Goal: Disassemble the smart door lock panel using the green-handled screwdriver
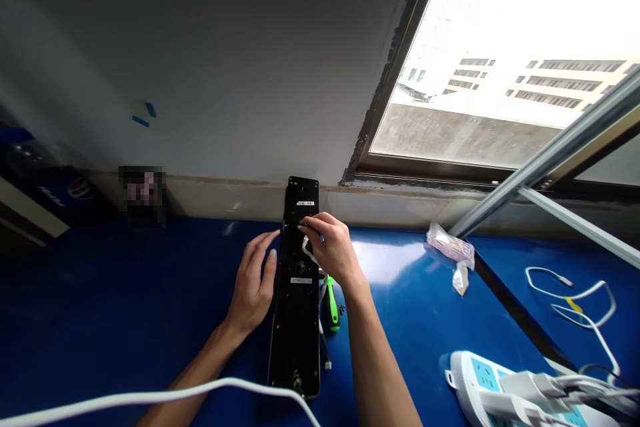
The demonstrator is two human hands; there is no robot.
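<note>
A long black panel (296, 320) with white labels lies lengthwise on the blue table, its far end close to the wall. My left hand (253, 280) is open beside the panel's left edge, its index fingertip at that edge. Over the upper part of the panel, my right hand (327, 243) has its thumb and fingers pinched together; whatever they hold is too small to make out. A white-wrapped cable (309, 251) comes out beneath that hand. Right of the panel lie a green and black screwdriver (333, 307) and a cable end with a small white connector (327, 365).
A white power strip (467, 387) with plugs sits at the lower right. Behind it are a coiled white cable (590, 297) and a pink packet (450, 245) by a metal frame (500, 197). Another white cable (200, 387) crosses the near foreground. A blue-labelled bottle (65, 193) stands far left.
</note>
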